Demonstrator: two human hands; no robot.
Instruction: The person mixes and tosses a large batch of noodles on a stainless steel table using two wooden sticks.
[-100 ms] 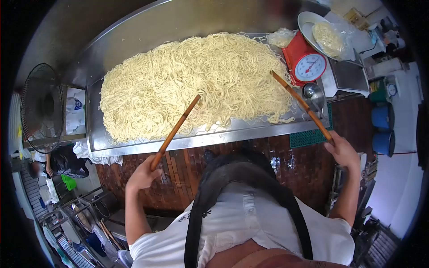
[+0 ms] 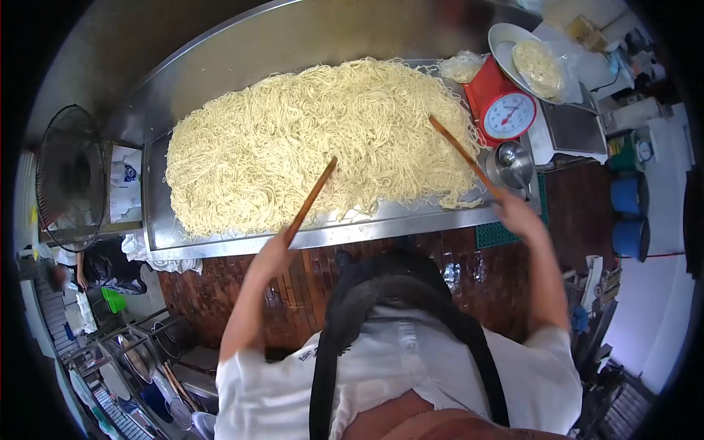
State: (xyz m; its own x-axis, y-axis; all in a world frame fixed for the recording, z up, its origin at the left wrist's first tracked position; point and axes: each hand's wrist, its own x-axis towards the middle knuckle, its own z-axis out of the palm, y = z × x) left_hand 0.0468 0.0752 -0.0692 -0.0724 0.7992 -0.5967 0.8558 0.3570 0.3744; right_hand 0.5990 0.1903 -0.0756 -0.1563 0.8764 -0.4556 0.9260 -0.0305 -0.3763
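A broad heap of pale yellow noodles [image 2: 293, 132] covers most of a metal table [image 2: 367, 229] in front of me. My left hand [image 2: 271, 257] is closed round the lower end of a brown wooden stick [image 2: 313, 202]. That stick's tip is over the front middle of the noodles. My right hand [image 2: 518, 215], a little blurred, grips a second wooden stick [image 2: 466, 155] near the table's front right edge. Its tip lies at the right part of the heap. Whether either tip touches the noodles I cannot tell.
Right of the noodles stand a red dial scale [image 2: 506, 110], a plate [image 2: 506, 44] with bagged noodles [image 2: 539, 67], and metal bowls [image 2: 511, 167]. A fan [image 2: 71, 180] is at the left. Far left, another person's arm [image 2: 81, 271] shows. Blue buckets [image 2: 628, 194] stand at far right.
Both hands have moved inward and toward the table with their sticks. The right stick's tip has shifted left over the noodles; the left one's tip slightly right.
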